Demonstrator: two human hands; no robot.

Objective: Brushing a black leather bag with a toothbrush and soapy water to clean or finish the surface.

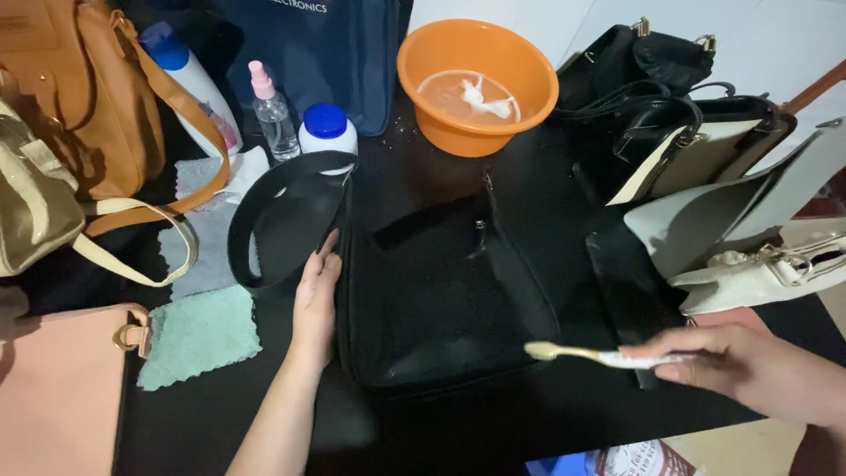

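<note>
While my L hand [315, 295], fingers flat together, steadies the black handbag [441, 291] mid-frame, R hand [749, 361] pinches toothbrush [599, 355]; scrubbing step, bristles need bag contact.

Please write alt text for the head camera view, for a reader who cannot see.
A right hand holds a pale toothbrush over a black fabric handbag on a dark table, while the left hand steadies the bag's edge. An orange plastic basin stands behind.
</note>
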